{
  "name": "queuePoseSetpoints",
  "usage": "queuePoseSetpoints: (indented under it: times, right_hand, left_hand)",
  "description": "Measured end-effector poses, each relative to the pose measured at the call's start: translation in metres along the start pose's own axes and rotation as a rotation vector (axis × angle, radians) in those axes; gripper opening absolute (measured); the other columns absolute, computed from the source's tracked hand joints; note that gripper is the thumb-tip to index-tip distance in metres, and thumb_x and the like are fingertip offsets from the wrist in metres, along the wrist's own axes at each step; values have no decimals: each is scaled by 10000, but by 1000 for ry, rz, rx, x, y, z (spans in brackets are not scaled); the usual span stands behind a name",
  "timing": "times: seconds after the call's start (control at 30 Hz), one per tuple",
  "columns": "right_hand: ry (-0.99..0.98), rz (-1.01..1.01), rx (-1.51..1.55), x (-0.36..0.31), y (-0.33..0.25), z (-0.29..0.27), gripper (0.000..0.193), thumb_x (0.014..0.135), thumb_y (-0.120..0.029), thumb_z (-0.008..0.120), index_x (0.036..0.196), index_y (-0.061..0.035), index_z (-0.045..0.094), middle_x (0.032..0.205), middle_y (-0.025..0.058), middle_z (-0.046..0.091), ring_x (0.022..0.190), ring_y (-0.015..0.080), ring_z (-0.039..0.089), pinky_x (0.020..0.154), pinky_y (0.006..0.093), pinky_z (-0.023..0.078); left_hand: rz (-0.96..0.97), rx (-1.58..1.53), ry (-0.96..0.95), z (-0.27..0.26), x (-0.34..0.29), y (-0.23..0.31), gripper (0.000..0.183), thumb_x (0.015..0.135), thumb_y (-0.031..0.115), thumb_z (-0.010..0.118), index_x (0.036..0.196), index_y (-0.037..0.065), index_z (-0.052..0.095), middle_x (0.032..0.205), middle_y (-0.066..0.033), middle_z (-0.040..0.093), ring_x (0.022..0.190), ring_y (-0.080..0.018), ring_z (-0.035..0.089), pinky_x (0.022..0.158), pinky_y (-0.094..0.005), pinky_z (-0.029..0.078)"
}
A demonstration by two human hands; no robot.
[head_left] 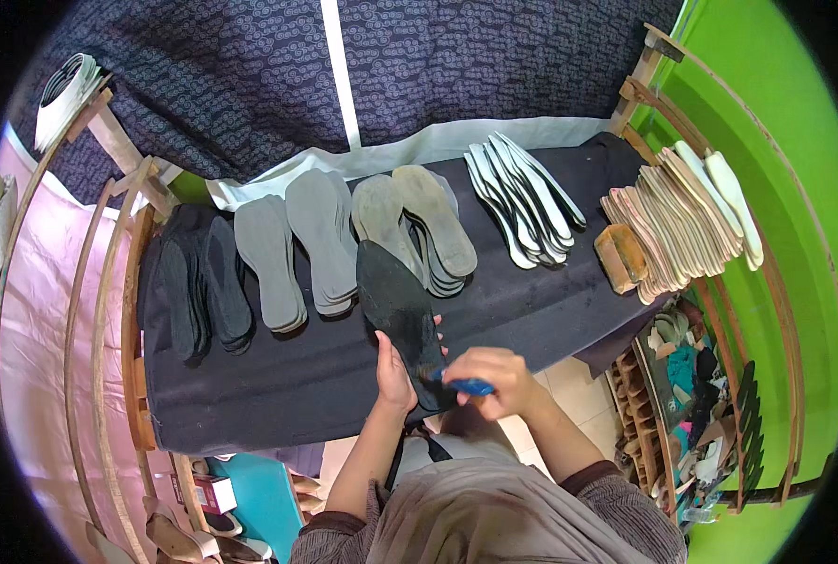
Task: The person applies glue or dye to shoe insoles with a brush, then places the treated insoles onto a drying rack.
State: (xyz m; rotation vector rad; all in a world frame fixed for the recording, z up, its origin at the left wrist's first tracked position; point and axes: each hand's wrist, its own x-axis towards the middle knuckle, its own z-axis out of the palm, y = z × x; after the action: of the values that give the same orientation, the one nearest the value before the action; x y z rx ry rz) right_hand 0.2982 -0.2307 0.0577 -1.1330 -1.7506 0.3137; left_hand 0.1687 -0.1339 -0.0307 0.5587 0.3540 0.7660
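My left hand (395, 374) grips a black shoe sole (392, 291) by its edges near the narrower end, tilted over the front of the cloth-covered table. In my right hand (496, 380) is a small brush with a blue handle (472, 386). Its tip meets the sole's lower part, close to my left fingers. Beyond the held sole lie grey sole stacks (266, 249), with a brownish-grey pair (438, 221) nearest it. Black soles (184, 291) lie at the far left. White-edged soles (522, 202) are fanned out right of centre.
Beige soles (677, 226) stand in a long row at the right end, beside an amber-stained container (621, 257). Curved wooden rails (109, 310) flank the dark table cloth (250, 395). A cluttered shelf (682, 395) is at lower right; shoes (174, 536) sit at lower left.
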Motion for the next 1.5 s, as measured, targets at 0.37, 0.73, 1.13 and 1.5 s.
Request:
queuePoseSetpoints:
  times: [0.37,0.73,1.13,1.5]
  right_hand:
    - [159,-110,-117,10,19,-10,289,639,18,676,924,-9,635,836,122,657,693,293,634,643,345,516]
    - [159,-143,-176,9,14,-4,278,676,-36,703,939,20,635,925,155,648,722,299,625,635,342,509]
    - [23,-165,-103,-5,15,7,355,614,-74,679,958,4,642,893,140,639,705,297,614,672,364,520]
    - [-125,-94,85,-21,10,1,302,628,-49,730,914,5,648,892,127,654,720,275,637,640,341,527]
  left_hand:
    - [-5,-97,102,-9,6,-5,677,970,562,186,1365,42,365,1253,-177,543,1016,-234,575,912,-379,450]
    - [-78,-116,73,-1,1,0,701,955,594,211,1358,43,371,1266,-154,539,1065,-245,556,938,-391,448]
    - [-68,-1,3,-2,5,-1,760,930,640,149,1350,57,398,1336,-105,492,994,-218,556,811,-406,521]
    - [-46,-61,25,-1,7,4,808,908,673,149,1345,41,398,1308,-78,510,927,-199,568,752,-388,532]
